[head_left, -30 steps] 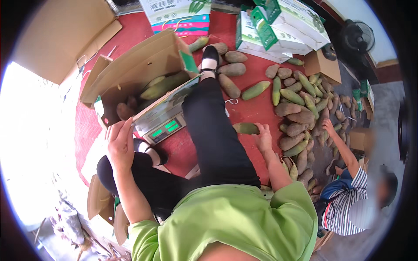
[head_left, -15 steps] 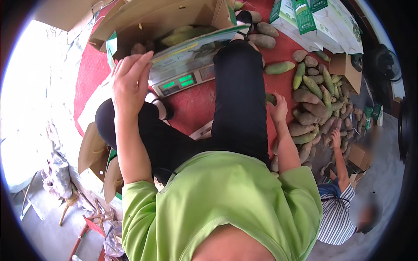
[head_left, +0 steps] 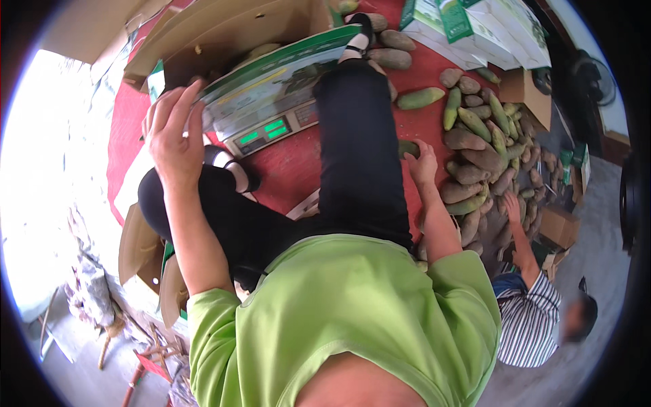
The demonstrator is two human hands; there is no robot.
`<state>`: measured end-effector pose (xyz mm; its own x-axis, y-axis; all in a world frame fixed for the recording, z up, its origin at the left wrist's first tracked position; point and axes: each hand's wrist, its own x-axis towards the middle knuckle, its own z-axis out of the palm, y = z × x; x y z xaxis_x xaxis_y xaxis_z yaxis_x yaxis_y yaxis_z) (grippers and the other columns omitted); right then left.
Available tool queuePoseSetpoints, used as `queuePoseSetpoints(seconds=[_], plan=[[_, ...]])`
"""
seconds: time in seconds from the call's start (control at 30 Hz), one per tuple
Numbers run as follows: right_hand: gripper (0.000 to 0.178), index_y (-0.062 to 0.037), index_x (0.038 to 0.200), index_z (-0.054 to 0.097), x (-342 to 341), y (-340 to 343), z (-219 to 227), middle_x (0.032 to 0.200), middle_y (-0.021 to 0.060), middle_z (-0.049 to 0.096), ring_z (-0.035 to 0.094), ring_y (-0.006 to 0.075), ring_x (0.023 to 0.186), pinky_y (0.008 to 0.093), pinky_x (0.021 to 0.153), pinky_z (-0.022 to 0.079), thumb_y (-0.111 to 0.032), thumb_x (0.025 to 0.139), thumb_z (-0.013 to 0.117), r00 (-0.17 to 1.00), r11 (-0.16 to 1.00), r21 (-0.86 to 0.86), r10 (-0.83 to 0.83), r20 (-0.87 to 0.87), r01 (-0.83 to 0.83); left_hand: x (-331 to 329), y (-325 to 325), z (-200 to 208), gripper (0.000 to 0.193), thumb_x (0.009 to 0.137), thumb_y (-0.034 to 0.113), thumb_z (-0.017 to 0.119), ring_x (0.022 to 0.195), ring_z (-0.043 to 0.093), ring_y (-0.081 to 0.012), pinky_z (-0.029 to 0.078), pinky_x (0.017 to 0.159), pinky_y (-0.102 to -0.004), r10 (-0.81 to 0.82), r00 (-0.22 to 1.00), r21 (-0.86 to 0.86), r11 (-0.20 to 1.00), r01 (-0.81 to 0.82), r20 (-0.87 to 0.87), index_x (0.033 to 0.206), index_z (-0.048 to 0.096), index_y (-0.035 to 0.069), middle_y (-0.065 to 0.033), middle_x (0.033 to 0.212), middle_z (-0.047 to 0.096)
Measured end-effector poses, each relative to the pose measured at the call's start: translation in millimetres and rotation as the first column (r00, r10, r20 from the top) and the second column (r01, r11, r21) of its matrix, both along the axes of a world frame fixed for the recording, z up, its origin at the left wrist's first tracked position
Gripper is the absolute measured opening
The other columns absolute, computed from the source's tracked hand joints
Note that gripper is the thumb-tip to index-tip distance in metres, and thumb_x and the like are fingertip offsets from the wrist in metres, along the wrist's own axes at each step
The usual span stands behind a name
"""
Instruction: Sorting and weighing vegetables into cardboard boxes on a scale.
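My left hand (head_left: 173, 132) is raised at the near left corner of a cardboard box (head_left: 285, 76) with a green and white printed front. Its fingers are stretched out and apart, with nothing seen in them. Several green radishes lie inside the box, mostly hidden by its front panel. The box rests over a digital scale (head_left: 266, 134) with lit green displays. Beside my right knee, my right hand (head_left: 424, 164) is closed on a green radish (head_left: 408, 147), partly covered by my fingers and leg.
A large pile of green and brown, soil-covered radishes (head_left: 483, 159) spreads over the red mat (head_left: 288, 163) at right. White printed cartons (head_left: 475, 34) stand at the far right. Another person's hand (head_left: 511, 205) reaches into the pile. Wooden sticks lie at lower left.
The view has shifted, so most things sit further left. My left hand's fingers have spread and the box front looks more upright. The radish shows more in my right hand.
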<state>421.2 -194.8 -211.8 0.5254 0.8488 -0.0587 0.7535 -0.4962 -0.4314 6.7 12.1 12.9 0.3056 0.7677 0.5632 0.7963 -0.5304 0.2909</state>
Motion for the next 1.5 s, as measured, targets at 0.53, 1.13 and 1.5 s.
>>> queuePoseSetpoints(seconds=[0.53,1.13,1.5], plan=[[0.035,-0.0055,0.110,0.064,45,-30,-37,0.096,0.0154,0.066,0.063,0.0275,0.090,0.0363,0.082,0.048,-0.022,0.079,0.066,0.940,0.944,0.060,-0.315,-0.132,0.324,2,-7,9,0.025,0.081,0.004,0.065,0.100,0.058,-0.0252,0.045,0.088,-0.0367,0.022,0.998,0.002,1.000,-0.022,-0.055,0.106,0.069,0.008,-0.0096,0.101,0.064],[0.035,-0.0036,0.122,0.055,-23,182,187,0.113,0.0063,0.060,0.054,0.0102,0.086,0.0245,0.074,0.045,-0.012,0.089,0.059,0.814,0.855,0.518,0.305,-0.494,-0.006,-6,-7,11,0.027,0.077,0.004,0.067,0.097,0.060,-0.0270,0.043,0.087,-0.0373,0.006,1.000,0.009,1.000,-0.006,0.017,0.102,0.069,0.009,-0.0102,0.099,0.064],[0.045,-0.0008,0.124,0.051,-130,268,174,0.109,0.0105,0.058,0.058,0.0182,0.095,0.0291,0.083,0.046,-0.016,0.083,0.066,0.545,0.779,0.625,0.546,-0.637,-0.049,-25,-16,18,0.023,0.074,0.005,0.069,0.094,0.060,-0.0238,0.046,0.081,-0.0378,0.033,0.999,0.130,0.991,-0.037,0.030,0.097,0.069,0.009,-0.0045,0.092,0.064]])
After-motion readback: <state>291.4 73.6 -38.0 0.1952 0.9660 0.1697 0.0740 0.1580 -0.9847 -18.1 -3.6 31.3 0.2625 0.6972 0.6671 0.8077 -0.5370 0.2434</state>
